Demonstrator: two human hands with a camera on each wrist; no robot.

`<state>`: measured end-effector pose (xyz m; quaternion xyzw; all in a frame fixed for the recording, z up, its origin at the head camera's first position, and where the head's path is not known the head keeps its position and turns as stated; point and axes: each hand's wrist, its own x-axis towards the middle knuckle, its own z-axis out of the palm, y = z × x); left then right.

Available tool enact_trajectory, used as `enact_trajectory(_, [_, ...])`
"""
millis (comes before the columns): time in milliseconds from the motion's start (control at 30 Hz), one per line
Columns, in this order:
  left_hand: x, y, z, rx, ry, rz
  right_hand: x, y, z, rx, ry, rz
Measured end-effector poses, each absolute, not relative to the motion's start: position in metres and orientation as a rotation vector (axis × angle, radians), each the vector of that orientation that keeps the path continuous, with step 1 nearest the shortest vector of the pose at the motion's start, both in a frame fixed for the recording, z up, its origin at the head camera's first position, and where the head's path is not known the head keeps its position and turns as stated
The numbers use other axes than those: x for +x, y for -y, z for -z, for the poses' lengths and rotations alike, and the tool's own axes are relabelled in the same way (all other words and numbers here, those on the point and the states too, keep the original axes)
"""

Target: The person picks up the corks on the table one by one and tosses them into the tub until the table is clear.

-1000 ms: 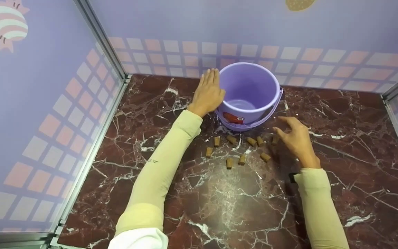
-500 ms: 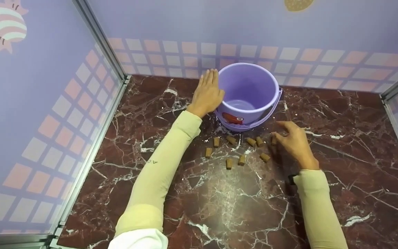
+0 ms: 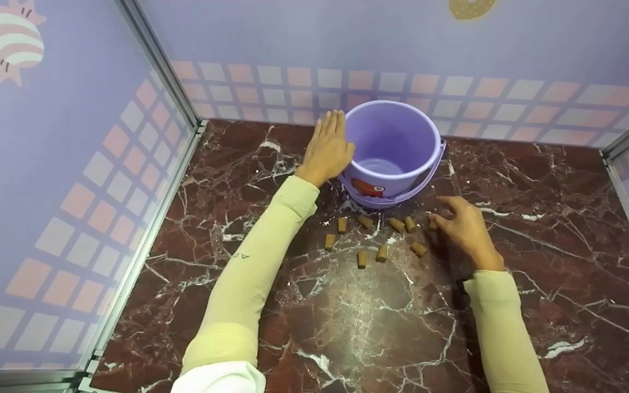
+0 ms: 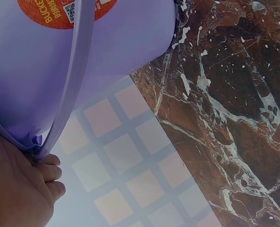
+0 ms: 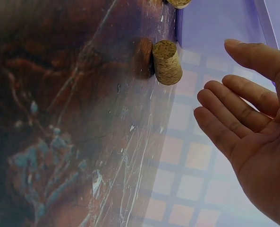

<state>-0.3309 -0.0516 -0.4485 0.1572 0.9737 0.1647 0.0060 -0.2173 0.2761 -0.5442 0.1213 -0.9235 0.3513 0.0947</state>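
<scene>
"Where is the bucket (image 3: 396, 131)?"

"Upright on the tabletop (image 3: 347, 322), near the back wall (image 3: 303, 33), with its handle (image 4: 73, 78) hanging down the near side and a red sticker (image 3: 367, 187) on its front."

"And the person's left grip (image 3: 325, 150)?"

"It rests on the left side of the bucket's rim. The head view shows its fingers straight and side by side, and the left wrist view shows it beside the handle's end. Whether the thumb presses inside cannot be told."

"What about the right grip (image 3: 466, 226)?"

"Its thumb and fingers are apart, with nothing between them. It hovers low at the right end of the corks (image 3: 381, 252). The right wrist view shows a gap between the thumb and the nearest cork (image 5: 167, 64)."

"How do the corks lie?"

"Nine of them are scattered on the tabletop in front of the bucket. Two at the back, right of the middle, lie close together; two more sit side by side at the front, just apart. The nearest cork is partly hidden by the right thumb in the head view."

"Anything on the walls?"

"Pink and white squares run along the back, and a striped candy (image 3: 13, 35) is printed on the left panel (image 3: 36, 136)."
</scene>
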Motion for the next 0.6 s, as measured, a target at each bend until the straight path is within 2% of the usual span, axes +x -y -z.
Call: enact_trajectory(600, [-0.3308, 0.0524, 0.4497, 0.488, -3.053, -0.478, -0.2154, -0.2776, 0.5496, 0.401, 2.823, -1.025])
